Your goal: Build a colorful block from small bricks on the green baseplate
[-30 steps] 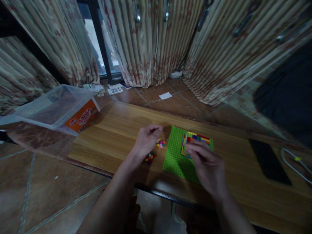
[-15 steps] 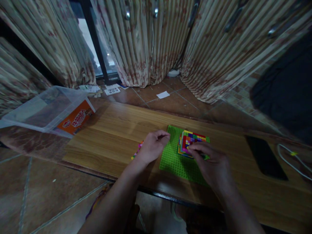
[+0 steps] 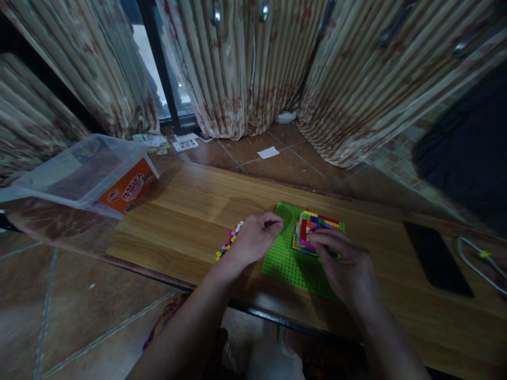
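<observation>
On the wooden table (image 3: 186,211), the right hand (image 3: 346,269) pinches the multicoloured brick block (image 3: 315,229) on the green baseplate (image 3: 287,261), while the left hand (image 3: 255,240), loosely curled and apparently holding nothing, rests at the plate's edge; a hard press could skid the plate or knock the loose bricks (image 3: 228,241) off.

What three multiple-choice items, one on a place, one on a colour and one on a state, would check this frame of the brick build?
1. Where does the multicoloured brick build sit?
A. on the green baseplate
B. in the clear plastic bin
C. on the floor

2. What colour is the label on the bin?
A. blue
B. orange
C. purple

3. What is the right hand doing?
A. resting on the black phone
B. hanging off the table edge
C. fingertips on the build

Key: 1 A, the build stands at the plate's far right corner; 2 B, the label is orange with white print; 3 C, its fingers meet the build's near edge, while the left hand rests curled beside the loose bricks.
</observation>
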### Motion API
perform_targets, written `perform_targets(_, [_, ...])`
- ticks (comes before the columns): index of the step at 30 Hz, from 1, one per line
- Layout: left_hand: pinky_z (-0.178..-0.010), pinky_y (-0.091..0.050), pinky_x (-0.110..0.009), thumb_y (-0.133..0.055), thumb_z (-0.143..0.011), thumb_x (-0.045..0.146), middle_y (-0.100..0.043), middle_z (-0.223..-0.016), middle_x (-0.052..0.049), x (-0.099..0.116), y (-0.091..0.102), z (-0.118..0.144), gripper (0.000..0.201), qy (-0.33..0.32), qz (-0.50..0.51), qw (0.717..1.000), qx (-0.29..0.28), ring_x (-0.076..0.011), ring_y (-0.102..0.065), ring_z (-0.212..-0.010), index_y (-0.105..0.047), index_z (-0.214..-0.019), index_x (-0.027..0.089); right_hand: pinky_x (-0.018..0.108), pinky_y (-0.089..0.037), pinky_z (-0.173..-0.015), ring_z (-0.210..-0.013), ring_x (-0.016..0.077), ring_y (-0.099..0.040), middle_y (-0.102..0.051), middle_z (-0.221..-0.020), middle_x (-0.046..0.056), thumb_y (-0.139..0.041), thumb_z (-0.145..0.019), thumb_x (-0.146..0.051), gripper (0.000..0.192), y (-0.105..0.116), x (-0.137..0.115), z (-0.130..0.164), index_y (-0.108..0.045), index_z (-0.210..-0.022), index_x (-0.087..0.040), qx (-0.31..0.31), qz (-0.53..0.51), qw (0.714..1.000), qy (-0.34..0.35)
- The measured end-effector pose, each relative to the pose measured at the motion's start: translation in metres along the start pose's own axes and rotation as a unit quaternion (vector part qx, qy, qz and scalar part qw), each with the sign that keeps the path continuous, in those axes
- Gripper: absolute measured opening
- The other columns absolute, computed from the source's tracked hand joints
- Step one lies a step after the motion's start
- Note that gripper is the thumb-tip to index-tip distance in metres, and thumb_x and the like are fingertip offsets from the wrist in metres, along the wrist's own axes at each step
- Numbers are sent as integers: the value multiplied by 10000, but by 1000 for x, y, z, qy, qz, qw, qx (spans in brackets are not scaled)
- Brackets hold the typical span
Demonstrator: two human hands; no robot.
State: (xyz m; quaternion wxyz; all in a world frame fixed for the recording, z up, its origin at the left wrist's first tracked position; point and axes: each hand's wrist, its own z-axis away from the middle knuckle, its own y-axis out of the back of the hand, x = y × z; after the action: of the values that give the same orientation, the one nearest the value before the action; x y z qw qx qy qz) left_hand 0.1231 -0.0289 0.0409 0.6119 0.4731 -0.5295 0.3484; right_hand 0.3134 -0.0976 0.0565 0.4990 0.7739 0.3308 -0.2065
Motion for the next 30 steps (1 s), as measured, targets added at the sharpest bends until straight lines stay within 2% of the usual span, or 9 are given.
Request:
perform_targets(7, [-674,-457,-228,-548,-839,276,-701,-814,-21,0,0,0,195,1,8,1000,-2,-131,-619,-740,-701,-844,155,293,-540,-831,-880,160,-686,-728,-917,-9,-614,-878,-218,129,0,3,1,-730,-866,-274,1,-31,999,-5])
perform_targets(20, [-661,-452,-228,-553,-832,248,-694,-794,-23,4,1,1,181,12,9,1000,-4,-132,-604,-723,-704,-826,148,301,-559,-844,-898,173,-712,-752,-980,-5,-616,-884,-250,131,2,1,2,-729,-948,-269,24,20,999,8])
perform_targets(26, [-675,-456,-234,-553,-836,248,-700,-808,-26,4,0,1,180,10,18,1000,-8,-132,-611,-730,-701,-845,146,318,-575,-789,-856,193,-719,-755,-948,19,-595,-890,-309,154,6,-1,1,-733,-913,-246,46,32,998,-23])
perform_targets(30, [-677,-459,-235,-555,-837,260,-700,-803,-18,4,1,1,183,12,10,1000,-10,-131,-613,-726,-704,-843,155,341,-581,-767,-836,208,-720,-755,-945,32,-585,-886,-340,177,8,-3,2,-727,-926,-241,34,45,997,-45])
